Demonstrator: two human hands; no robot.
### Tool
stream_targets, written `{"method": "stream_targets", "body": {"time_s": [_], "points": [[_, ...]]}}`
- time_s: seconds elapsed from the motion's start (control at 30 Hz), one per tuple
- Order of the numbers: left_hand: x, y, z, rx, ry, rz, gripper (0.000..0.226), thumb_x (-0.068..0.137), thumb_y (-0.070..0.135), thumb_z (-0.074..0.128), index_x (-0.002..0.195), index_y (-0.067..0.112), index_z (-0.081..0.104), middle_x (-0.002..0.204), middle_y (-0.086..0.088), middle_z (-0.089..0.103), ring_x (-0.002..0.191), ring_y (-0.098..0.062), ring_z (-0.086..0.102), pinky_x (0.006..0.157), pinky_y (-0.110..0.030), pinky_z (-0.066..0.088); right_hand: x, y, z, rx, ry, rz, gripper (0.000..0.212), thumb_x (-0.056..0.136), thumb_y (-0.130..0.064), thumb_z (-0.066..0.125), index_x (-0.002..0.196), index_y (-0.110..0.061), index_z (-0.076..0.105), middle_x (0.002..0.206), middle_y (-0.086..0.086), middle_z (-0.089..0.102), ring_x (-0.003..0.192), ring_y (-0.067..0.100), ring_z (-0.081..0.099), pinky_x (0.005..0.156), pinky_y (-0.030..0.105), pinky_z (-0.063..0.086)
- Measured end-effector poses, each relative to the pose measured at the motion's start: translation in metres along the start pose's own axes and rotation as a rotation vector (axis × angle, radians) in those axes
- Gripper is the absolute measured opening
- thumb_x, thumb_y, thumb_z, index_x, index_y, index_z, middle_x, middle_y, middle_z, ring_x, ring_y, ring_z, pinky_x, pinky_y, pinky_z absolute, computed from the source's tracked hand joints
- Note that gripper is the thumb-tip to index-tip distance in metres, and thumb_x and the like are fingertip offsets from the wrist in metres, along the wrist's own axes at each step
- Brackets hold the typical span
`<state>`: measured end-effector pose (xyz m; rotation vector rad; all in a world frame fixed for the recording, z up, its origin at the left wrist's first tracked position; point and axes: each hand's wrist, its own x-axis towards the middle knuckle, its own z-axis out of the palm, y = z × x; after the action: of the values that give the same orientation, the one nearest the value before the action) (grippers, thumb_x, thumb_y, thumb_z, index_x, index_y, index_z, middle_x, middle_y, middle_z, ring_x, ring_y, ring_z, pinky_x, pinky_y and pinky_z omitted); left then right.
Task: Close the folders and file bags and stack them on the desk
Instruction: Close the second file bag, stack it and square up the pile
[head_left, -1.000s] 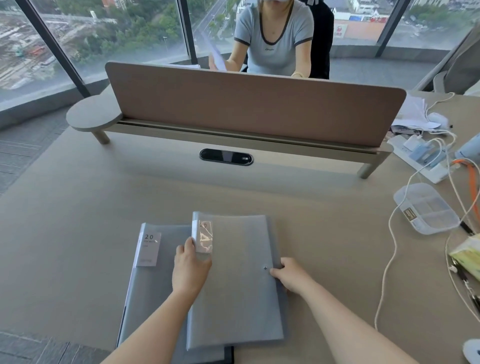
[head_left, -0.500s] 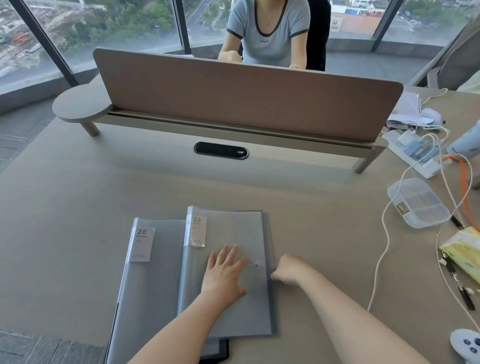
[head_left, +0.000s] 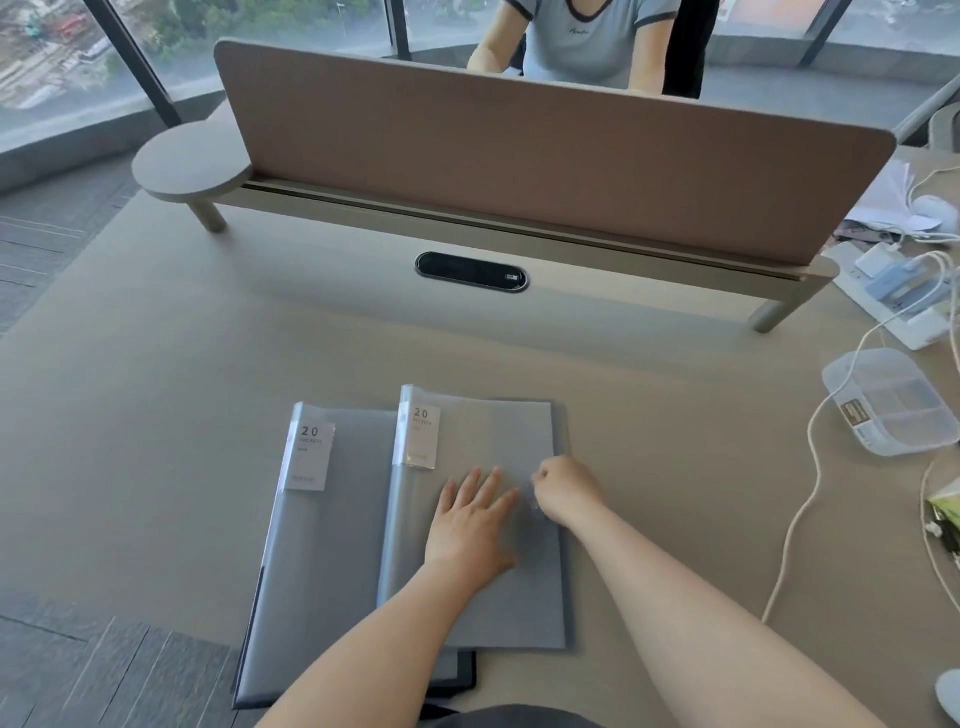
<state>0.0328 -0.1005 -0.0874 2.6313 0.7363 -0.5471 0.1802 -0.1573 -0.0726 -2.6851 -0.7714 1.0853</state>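
Two grey folders lie closed on the desk (head_left: 156, 415), each with a white "20" label. The left folder (head_left: 322, 551) is partly covered by the top folder (head_left: 483, 431), which overlaps its right side. My left hand (head_left: 472, 525) lies flat on the top folder's cover with its fingers spread. My right hand (head_left: 563, 493) is curled with its fingertips down on the same cover, just right of the left hand. A dark bag edge (head_left: 465, 680) shows beneath the folders at the front.
A brown divider screen (head_left: 545, 156) crosses the desk, with a person seated behind it. A black cable port (head_left: 471, 272) sits in front of it. At the right are a clear plastic box (head_left: 893, 400), white cables (head_left: 800, 499) and a power strip (head_left: 904, 306).
My left hand left the label corner and now lies flat mid-cover. My right hand moved from the folder's right edge onto the cover. The cover has settled flat.
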Motion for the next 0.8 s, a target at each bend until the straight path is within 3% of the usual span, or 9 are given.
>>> {"method": "stream_targets", "body": {"time_s": [0.17,0.3,0.43,0.5,0.57,0.8], "points": [[-0.001,-0.003,0.003,-0.025,0.022,-0.002,0.087,0.084,0.048,0.066,0.154,0.031,0.018,0.167,0.005,0.001,0.154,-0.020,-0.004,0.122,-0.044,-0.006,-0.006,-0.007,0.016,-0.119,-0.093,-0.156,0.028,0.095,-0.024,0.046,0.092,-0.009,0.070,0.108,0.015,0.071,0.102,0.034,0.065,0.070,0.027,0.037],[0.000,-0.005,0.004,-0.033,0.022,-0.005,0.084,0.084,0.049,0.067,0.153,0.029,0.022,0.167,0.005,0.001,0.153,-0.020,-0.004,0.122,-0.044,-0.005,-0.022,-0.001,0.022,-0.160,-0.090,-0.201,0.027,0.092,-0.023,0.046,0.098,-0.011,0.070,0.112,0.015,0.070,0.106,0.035,0.064,0.076,0.031,0.046],[0.000,-0.002,0.004,-0.019,0.010,-0.011,0.087,0.085,0.052,0.065,0.154,0.026,0.019,0.167,0.004,-0.002,0.153,-0.022,-0.005,0.122,-0.045,-0.005,-0.035,0.018,0.026,-0.096,-0.111,-0.148,0.021,0.089,-0.022,0.048,0.082,-0.013,0.066,0.101,0.013,0.071,0.096,0.033,0.065,0.065,0.029,0.041],[-0.001,-0.001,0.004,-0.012,0.005,-0.013,0.088,0.085,0.052,0.065,0.155,0.026,0.018,0.167,0.004,-0.003,0.153,-0.022,-0.005,0.123,-0.045,-0.005,-0.038,0.029,0.026,-0.067,-0.119,-0.112,0.024,0.088,-0.020,0.047,0.066,-0.013,0.055,0.077,0.007,0.066,0.080,0.032,0.061,0.052,0.029,0.034],[-0.001,-0.002,0.004,-0.009,0.010,-0.013,0.089,0.084,0.053,0.066,0.154,0.026,0.018,0.167,0.005,-0.003,0.153,-0.022,-0.005,0.122,-0.045,-0.005,-0.038,0.037,0.024,-0.041,-0.110,-0.053,0.030,0.087,-0.019,0.047,0.058,-0.012,0.046,0.059,0.002,0.052,0.068,0.029,0.053,0.049,0.028,0.030],[-0.001,-0.001,0.005,-0.018,0.019,-0.013,0.089,0.083,0.053,0.067,0.154,0.027,0.019,0.167,0.006,-0.003,0.153,-0.021,-0.006,0.122,-0.045,-0.006,-0.027,0.045,0.008,0.028,-0.017,0.052,0.027,0.086,-0.020,0.046,0.059,-0.016,0.050,0.061,0.001,0.057,0.067,0.028,0.054,0.053,0.029,0.035]]}}
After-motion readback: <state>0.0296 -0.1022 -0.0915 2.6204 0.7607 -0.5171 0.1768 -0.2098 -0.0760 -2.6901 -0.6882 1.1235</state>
